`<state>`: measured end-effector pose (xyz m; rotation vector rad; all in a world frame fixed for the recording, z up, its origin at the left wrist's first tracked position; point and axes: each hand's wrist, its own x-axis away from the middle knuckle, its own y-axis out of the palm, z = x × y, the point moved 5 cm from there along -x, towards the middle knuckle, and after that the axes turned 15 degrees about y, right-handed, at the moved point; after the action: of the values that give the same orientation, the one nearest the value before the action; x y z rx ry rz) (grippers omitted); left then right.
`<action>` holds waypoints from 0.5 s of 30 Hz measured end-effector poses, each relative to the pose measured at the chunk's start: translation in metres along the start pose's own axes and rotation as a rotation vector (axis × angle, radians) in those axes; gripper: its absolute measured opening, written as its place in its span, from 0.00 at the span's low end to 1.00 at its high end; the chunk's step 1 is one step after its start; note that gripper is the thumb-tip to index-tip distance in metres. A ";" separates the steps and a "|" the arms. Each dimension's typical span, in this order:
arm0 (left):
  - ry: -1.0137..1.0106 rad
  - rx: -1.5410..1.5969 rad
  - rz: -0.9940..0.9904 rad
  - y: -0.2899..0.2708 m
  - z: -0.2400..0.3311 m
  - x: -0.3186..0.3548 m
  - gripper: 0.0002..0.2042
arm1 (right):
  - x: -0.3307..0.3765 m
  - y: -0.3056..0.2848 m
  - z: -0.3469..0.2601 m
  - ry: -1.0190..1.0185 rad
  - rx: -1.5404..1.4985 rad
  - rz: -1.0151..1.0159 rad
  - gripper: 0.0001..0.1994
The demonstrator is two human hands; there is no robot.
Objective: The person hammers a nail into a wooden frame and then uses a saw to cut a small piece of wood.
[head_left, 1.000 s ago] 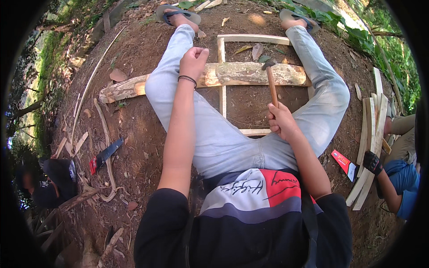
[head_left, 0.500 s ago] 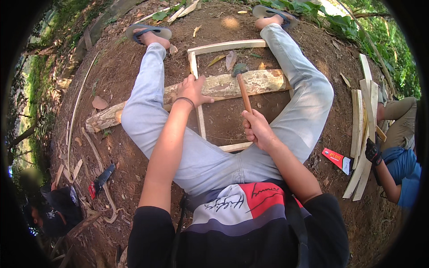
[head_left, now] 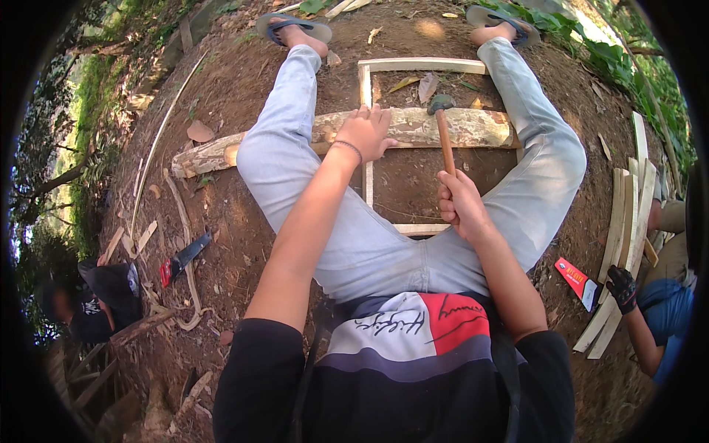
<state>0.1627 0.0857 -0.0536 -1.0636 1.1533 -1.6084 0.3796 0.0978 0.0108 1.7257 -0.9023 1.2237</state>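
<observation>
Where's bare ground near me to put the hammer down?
Bare dirt inside the pale wooden frame, between the rough log and the near rail. More dirt left of the left knee, before the red-handled saw. The right side is crowded by stacked pale slats.

Frame [head_left: 421, 66]: pale cream wood. Log [head_left: 413, 127]: mottled tan and grey bark. Hammer [head_left: 443, 133]: reddish-brown handle, dark grey head. Jeans [head_left: 295, 148]: faded light blue. Shirt [head_left: 413, 347]: black, with white, red and grey-purple blocks. Ground [head_left: 244, 244]: reddish-brown dirt. Co-worker's glove [head_left: 622, 286]: black.

Outdoor woodworking spot on bare dirt ground [head_left: 221, 214] (greenery [head_left: 88, 96] around), cut wooden slats [head_left: 628, 221] and scraps [head_left: 144, 236] strewn about.
</observation>
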 end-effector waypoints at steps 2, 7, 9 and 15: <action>0.039 -0.095 0.050 0.002 0.003 -0.003 0.30 | 0.000 -0.002 0.001 -0.017 -0.007 -0.002 0.07; 0.103 -0.188 0.117 0.013 0.012 0.002 0.28 | -0.001 -0.003 0.003 0.000 -0.012 0.005 0.07; 0.125 -0.237 0.144 0.016 0.014 0.004 0.26 | 0.004 -0.002 0.004 -0.030 0.005 0.007 0.07; 0.167 -0.389 0.232 0.010 0.019 0.004 0.23 | 0.007 -0.005 0.005 -0.030 0.034 -0.003 0.08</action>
<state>0.1814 0.0756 -0.0585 -1.0018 1.6868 -1.3400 0.3876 0.0945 0.0155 1.7762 -0.9010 1.2205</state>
